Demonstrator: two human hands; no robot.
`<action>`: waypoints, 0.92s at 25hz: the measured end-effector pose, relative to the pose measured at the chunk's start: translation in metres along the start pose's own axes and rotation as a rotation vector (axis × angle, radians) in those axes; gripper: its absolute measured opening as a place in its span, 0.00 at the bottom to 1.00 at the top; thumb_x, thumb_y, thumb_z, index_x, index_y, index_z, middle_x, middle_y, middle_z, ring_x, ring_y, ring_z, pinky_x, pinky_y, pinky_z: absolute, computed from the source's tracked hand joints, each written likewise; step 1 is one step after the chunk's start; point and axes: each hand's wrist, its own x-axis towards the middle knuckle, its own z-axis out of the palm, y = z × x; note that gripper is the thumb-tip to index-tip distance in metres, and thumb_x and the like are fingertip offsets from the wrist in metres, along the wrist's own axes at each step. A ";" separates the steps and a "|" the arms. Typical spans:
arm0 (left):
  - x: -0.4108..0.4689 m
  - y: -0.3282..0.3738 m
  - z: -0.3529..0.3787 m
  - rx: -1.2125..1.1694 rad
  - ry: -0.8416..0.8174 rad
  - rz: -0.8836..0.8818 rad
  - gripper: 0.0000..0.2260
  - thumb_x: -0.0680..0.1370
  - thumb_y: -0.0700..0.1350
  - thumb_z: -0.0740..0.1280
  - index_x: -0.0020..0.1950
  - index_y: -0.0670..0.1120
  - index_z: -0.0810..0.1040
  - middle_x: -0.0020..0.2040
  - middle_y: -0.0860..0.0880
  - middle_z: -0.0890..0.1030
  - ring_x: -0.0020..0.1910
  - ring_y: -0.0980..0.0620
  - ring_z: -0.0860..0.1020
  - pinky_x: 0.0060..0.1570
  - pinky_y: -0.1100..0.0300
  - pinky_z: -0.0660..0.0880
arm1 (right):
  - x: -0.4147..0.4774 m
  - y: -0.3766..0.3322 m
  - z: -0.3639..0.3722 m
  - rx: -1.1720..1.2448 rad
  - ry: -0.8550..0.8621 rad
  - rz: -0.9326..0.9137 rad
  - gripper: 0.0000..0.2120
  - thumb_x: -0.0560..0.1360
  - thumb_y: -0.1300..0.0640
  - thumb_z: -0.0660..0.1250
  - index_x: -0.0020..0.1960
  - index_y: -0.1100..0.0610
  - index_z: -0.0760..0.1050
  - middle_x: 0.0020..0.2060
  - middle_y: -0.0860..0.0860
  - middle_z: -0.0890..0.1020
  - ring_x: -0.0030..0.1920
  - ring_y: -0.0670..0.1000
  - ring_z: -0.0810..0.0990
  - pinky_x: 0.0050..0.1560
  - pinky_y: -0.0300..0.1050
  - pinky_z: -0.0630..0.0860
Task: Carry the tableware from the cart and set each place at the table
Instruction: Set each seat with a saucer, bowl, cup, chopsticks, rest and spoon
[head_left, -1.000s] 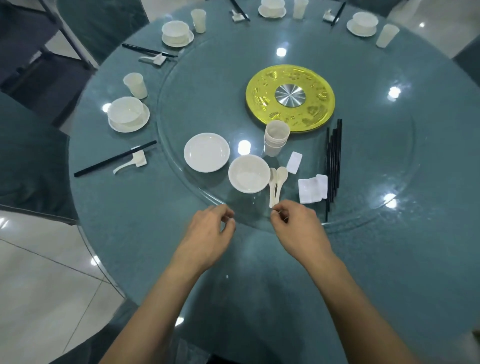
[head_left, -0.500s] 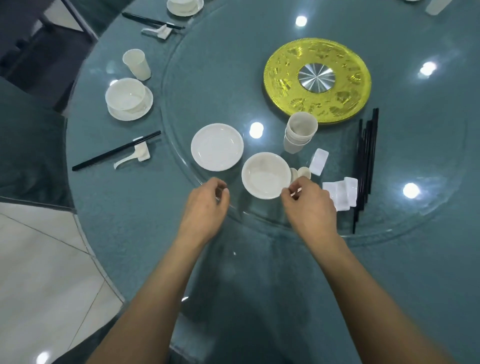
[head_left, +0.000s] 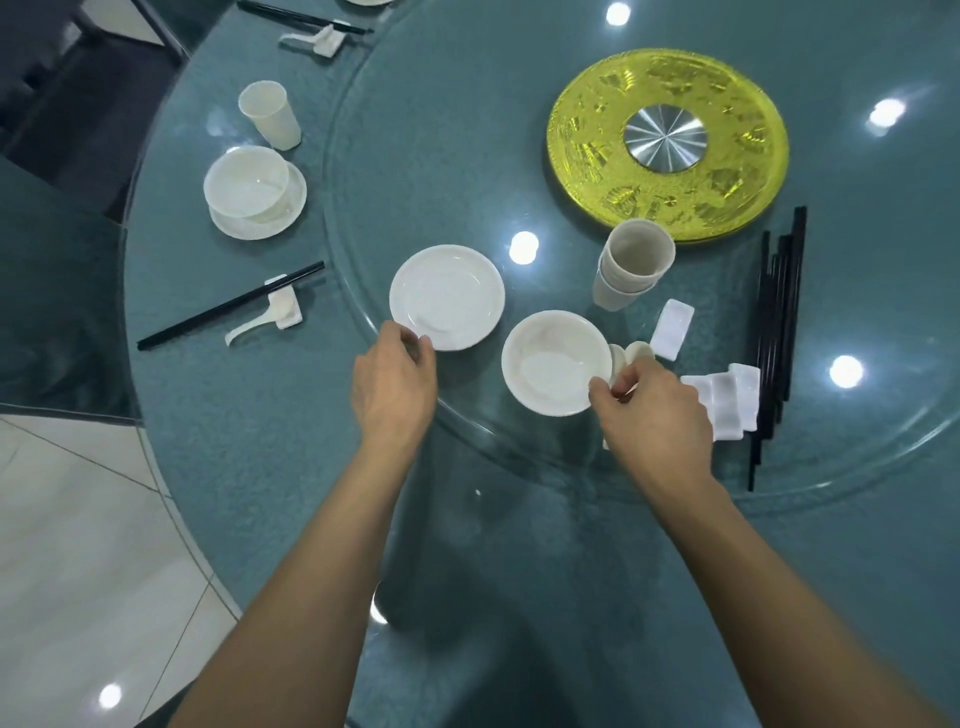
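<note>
Since the supplies sit on the glass turntable (head_left: 467, 130) close in front of you, you're working both sides at once. Your left hand (head_left: 395, 384) has its fingers curled on the near rim of the plate (head_left: 447, 296), pinching the edge, prob. b/c a flat plate on glass gives no other purchase. Your right hand (head_left: 654, 410) is closed round the handles of the spoons (head_left: 638, 352), just beside the bowl (head_left: 553, 361); can't tell if it has one or both. Plate & bowl both lie on the turntable near its front edge, not yet at a seat.

Round about: stacked cups (head_left: 631, 265) behind the bowl, chopstick rests (head_left: 727, 400) just beside your right hand, a chopsticks bundle (head_left: 776, 322) beyond them, yellow hub (head_left: 667, 143) further back. To your left a finished setting (head_left: 249, 189) shows the pattern.

In the way, IMO: the bowl rim crowds the spoon lift, & the turntable's edge lies btwn the plate & the table (head_left: 234, 415) proper.
</note>
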 end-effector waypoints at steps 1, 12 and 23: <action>0.004 -0.002 0.002 0.004 0.007 -0.027 0.11 0.82 0.52 0.62 0.56 0.46 0.75 0.51 0.46 0.84 0.54 0.39 0.79 0.50 0.47 0.76 | 0.001 0.000 0.002 -0.003 -0.004 0.001 0.13 0.77 0.44 0.66 0.46 0.54 0.74 0.42 0.52 0.82 0.44 0.59 0.77 0.43 0.50 0.72; 0.029 -0.002 0.008 -0.008 0.018 -0.190 0.14 0.80 0.55 0.65 0.55 0.45 0.77 0.54 0.44 0.83 0.57 0.39 0.78 0.48 0.53 0.68 | 0.007 -0.003 0.008 -0.026 -0.015 0.016 0.13 0.76 0.44 0.66 0.45 0.54 0.75 0.40 0.53 0.83 0.44 0.59 0.79 0.43 0.50 0.75; 0.038 0.005 0.001 -0.036 0.040 -0.262 0.08 0.77 0.46 0.68 0.43 0.44 0.83 0.48 0.40 0.84 0.52 0.37 0.80 0.45 0.55 0.70 | 0.009 -0.006 0.009 -0.011 -0.038 0.043 0.13 0.76 0.49 0.65 0.39 0.56 0.78 0.35 0.55 0.83 0.41 0.60 0.80 0.43 0.51 0.78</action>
